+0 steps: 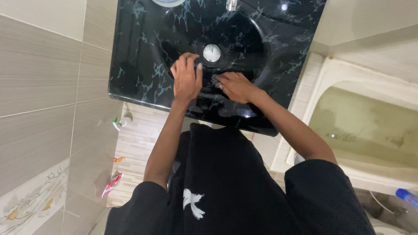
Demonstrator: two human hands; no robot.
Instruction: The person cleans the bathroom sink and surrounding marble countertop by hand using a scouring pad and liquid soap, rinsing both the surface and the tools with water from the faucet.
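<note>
Both my hands rest in the black marbled basin: left hand flat, fingers spread; right hand clutches a small scrubber; red tube on the tiled floor.

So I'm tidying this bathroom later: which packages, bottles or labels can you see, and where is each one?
Spray bottle: on the floor left of the black sink, white with a green and red nozzle.
Flat packet: floor by the left wall, red and white.
Small orange item: floor between them, kind unclear.
Blue bottle: lower right, beside the tub.

A black short-sleeved shirt with a small white splash-shaped mark, forearms bare.
</note>
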